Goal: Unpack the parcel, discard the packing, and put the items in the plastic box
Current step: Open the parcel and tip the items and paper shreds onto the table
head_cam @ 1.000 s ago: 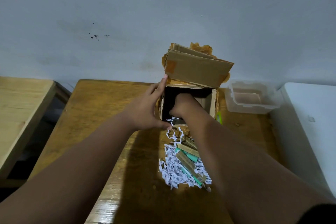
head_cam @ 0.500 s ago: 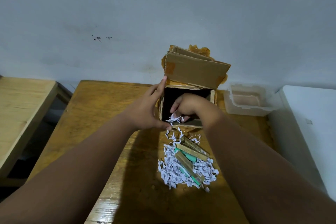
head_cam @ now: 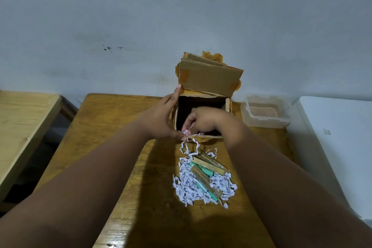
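An open cardboard parcel [head_cam: 209, 78] stands at the far side of the wooden table, its flaps raised and its inside dark. My left hand [head_cam: 161, 121] grips the parcel's left wall. My right hand [head_cam: 203, 121] is at the parcel's mouth, fingers pinched on a strand of white shredded paper [head_cam: 188, 143] that trails down. In front of the parcel lies a heap of shredded paper [head_cam: 193, 189] with gold boxes [head_cam: 209, 165] and green tubes [head_cam: 205, 170] on it. The clear plastic box [head_cam: 265, 115] sits to the right of the parcel.
The wooden table [head_cam: 112, 127] ends close to a grey wall behind. A second wooden surface [head_cam: 22, 123] lies to the left across a gap. A white appliance top [head_cam: 338, 137] borders the table on the right.
My right hand has come up out of the parcel, pulling shredded paper toward the near edge. More shreds and the items now lie spread on the heap. My left hand stays on the parcel.
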